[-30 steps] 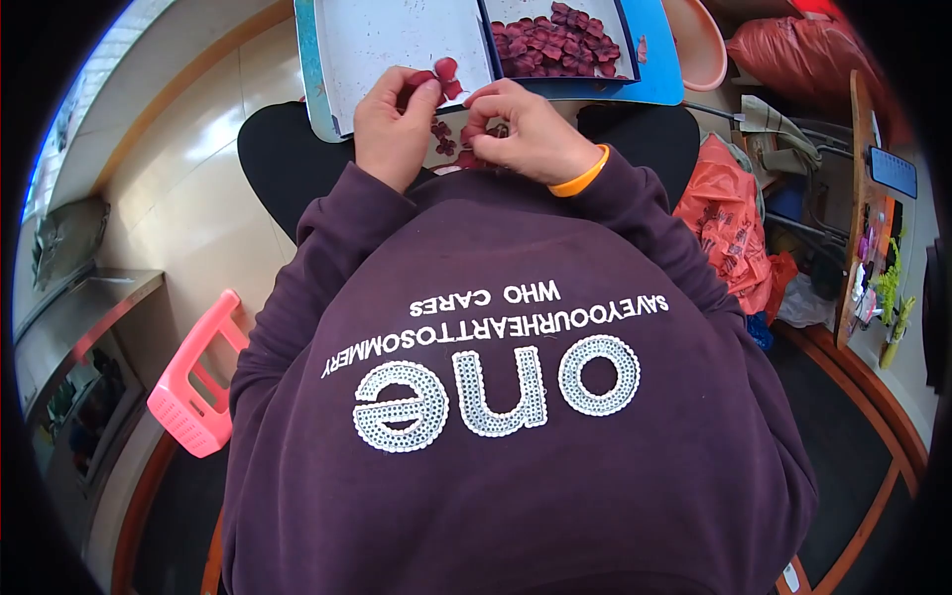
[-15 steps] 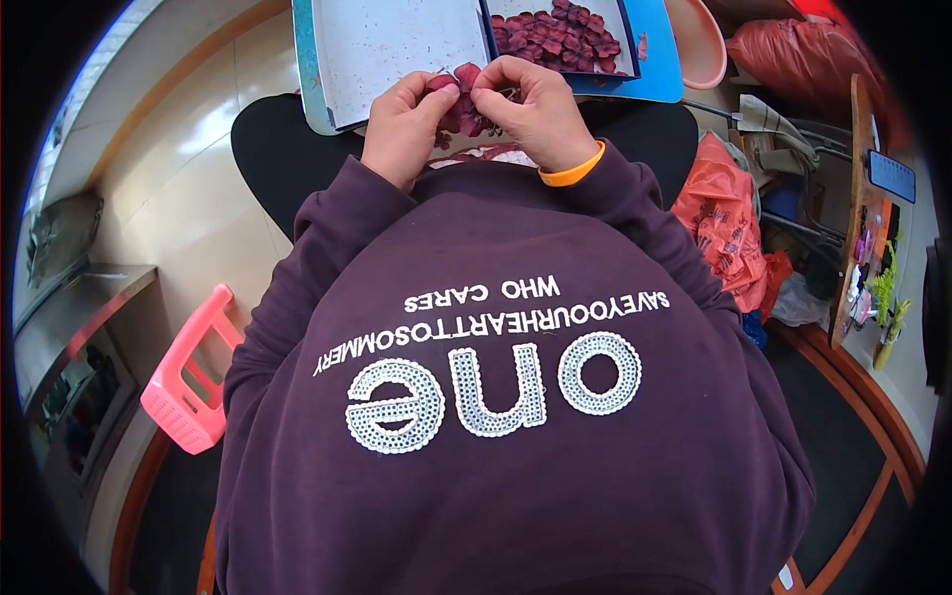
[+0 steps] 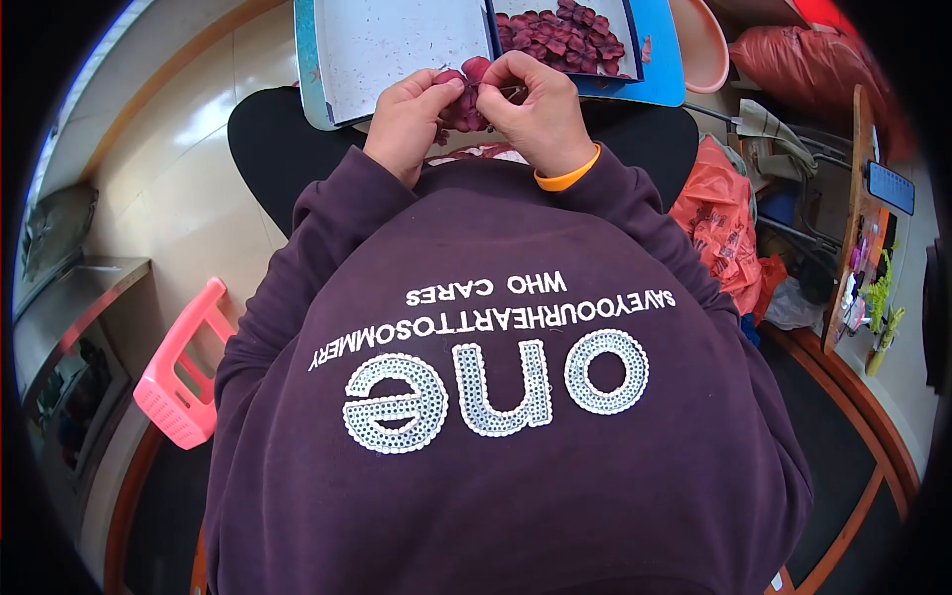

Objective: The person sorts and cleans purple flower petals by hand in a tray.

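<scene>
My left hand (image 3: pixel 407 127) pinches a small cluster of dark red artificial flower petals (image 3: pixel 464 111) between thumb and fingers, just past the front of my sweatshirt. Close beside it, my right hand (image 3: pixel 545 114), with a yellow band at the wrist, has its thumb and forefinger closed at the right edge of the same cluster. The fingers partly hide the petals. Beyond my hands lies a shallow white tray (image 3: pixel 402 58) with small specks on its bottom. To its right, a dark-edged box holds a pile of loose dark red petals (image 3: pixel 565 42).
Tray and box rest on a blue board (image 3: pixel 662 81) over my lap. A pink basin (image 3: pixel 702 45) stands right of it, near red plastic bags (image 3: pixel 719 218). A pink plastic stool (image 3: pixel 183 382) is at my left. A phone (image 3: pixel 891 188) sits at the far right.
Both hands stay at the petal cluster, with only small finger movements. The petals between them have shifted slightly, and the whole view has moved a little.
</scene>
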`<state>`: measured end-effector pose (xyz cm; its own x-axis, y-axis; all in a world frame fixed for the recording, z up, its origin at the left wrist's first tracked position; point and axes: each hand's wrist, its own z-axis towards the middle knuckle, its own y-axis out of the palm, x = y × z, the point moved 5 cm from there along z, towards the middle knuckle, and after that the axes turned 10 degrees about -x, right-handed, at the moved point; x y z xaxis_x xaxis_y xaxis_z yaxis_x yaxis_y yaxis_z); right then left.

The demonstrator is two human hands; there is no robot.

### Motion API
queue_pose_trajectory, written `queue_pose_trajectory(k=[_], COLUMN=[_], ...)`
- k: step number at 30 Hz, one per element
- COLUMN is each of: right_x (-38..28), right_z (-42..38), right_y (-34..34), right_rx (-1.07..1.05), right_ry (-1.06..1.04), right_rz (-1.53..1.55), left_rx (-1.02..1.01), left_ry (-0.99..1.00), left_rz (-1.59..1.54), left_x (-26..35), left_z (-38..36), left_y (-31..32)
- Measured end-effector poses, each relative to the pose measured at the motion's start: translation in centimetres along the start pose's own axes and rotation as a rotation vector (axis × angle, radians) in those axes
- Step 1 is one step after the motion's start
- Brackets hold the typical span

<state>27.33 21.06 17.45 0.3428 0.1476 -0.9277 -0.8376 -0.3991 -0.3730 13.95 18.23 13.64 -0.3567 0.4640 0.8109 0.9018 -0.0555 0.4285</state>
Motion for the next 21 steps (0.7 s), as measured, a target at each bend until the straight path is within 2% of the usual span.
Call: queue_pose_trajectory(k=[7,12,16,17,21], right_x=[-0.2,-0.7,-0.9,-0.8,-1.0], right_z=[0.1,0.1,0.1,0.2,0.1], right_y=[0.0,0.0,-0.1,0.0,0.1], right_rx=[0.021,0.062,0.097,0.098,0.121], right_ry=[-0.010,-0.164,-0.193,-0.193,-0.259], right_rz=[-0.060,-0.190,-0.193,-0.192,-0.211], left_rx=[-0.007,0.083,0.142,0.141,0.221], left_ry=[-0.030,0.117,0.439,0.439,0.810], left_rz=[-0.039,0.118,0.614,0.615,1.211], left_x=[-0.4,0.5,1.8,1.8,3.3], left_z=[0.4,0.2,-0.4,-0.3,-1.2], left_y=[-0.2,0.3,1.0,0.9,2.5])
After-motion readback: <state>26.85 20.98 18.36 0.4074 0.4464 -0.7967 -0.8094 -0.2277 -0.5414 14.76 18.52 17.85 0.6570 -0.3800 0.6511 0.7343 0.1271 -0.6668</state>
